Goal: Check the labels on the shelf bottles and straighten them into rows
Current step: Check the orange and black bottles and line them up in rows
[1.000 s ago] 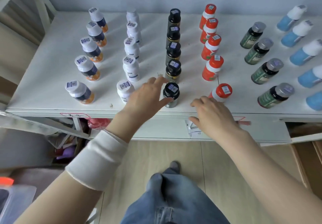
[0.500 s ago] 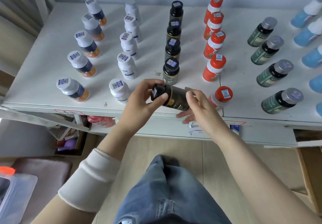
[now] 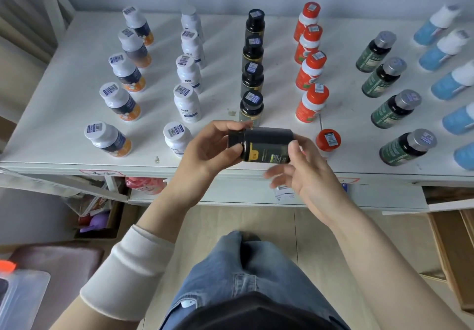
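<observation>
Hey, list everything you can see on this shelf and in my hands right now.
shelf: one, white, across the view
dark-and-orange bottles: five, white caps, leftmost row
white bottles: five, white, second row
black bottles: four standing, middle row
held black bottle: one, sideways over shelf front
red bottles: five, orange-red caps, right of black
green bottles: four, grey caps, further right
blue bottles: five, white caps, right edge, partly cut off
left hand: grips bottle's cap end
right hand: holds its base end

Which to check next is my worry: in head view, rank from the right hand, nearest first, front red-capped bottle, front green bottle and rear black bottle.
1. Front red-capped bottle, beside the right hand.
2. Front green bottle, farther right.
3. Rear black bottle, back row.
</observation>
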Demonstrator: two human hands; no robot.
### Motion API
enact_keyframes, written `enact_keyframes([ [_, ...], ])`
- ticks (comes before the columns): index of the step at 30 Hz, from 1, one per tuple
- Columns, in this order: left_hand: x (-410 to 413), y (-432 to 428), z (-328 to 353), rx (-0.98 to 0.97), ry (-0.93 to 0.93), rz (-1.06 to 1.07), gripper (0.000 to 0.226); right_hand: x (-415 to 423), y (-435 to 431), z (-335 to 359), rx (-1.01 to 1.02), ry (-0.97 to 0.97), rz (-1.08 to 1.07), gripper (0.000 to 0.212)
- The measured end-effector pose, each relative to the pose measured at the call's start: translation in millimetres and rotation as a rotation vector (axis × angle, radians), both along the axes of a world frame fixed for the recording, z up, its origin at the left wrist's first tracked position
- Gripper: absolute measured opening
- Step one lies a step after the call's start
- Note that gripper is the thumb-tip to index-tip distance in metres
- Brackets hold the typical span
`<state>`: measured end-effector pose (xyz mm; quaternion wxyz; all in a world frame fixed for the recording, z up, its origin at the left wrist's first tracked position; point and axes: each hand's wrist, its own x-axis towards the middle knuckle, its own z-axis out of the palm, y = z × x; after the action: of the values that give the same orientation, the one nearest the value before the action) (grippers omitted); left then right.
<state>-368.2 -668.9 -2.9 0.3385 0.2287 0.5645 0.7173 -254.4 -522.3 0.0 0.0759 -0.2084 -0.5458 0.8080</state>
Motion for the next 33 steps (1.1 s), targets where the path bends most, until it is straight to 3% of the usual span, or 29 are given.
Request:
enact_keyframes([
  [3,2.4,-1.7,-2.0,0.007,-0.014,-0.032,0.031,6.4,1.7,-0.3,-0.014,0.020,0.028,0.041],
  [6,2.2,3.5,-4.5,-0.051,-0.082,0.045,0.026,8.8,-0.5,-4.2,0.158,0.056,0.053,0.048],
  [13,-3.1,7.8,-7.0,0.021,-0.140,0.042,0.026,7.6,-7.9,-2.9,0.201,0.115,-0.063,0.052],
  [17,-3.2,15.1,-10.5,0.020,-0.413,-0.017,0.033,-1.6,-22.8,2.4,0.700,0.072,-0.270,0.052],
  [19,-5.9,18.7,-10.3,0.012,-0.434,-0.050,0.039,-3.7,-23.6,0.0,0.988,0.116,-0.309,0.056],
  [22,-14.4,24.7,-8.6,-0.020,-0.288,-0.044,0.027,-1.0,-22.2,-13.9,1.170,0.163,-0.280,0.059],
  [25,-24.9,30.0,-5.9,-0.088,-0.111,-0.058,0.028,-1.3,-19.5,-23.8,1.184,0.109,-0.265,0.060],
  [29,-38.5,34.0,-3.9,-0.154,0.169,-0.125,0.036,-0.5,-4.1,-22.2,1.207,-0.063,-0.127,0.051],
  [33,-43.9,38.8,-17.8,-0.348,0.509,-0.196,0.043,-9.8,16.4,-9.4,1.325,-0.251,-0.018,0.043],
])
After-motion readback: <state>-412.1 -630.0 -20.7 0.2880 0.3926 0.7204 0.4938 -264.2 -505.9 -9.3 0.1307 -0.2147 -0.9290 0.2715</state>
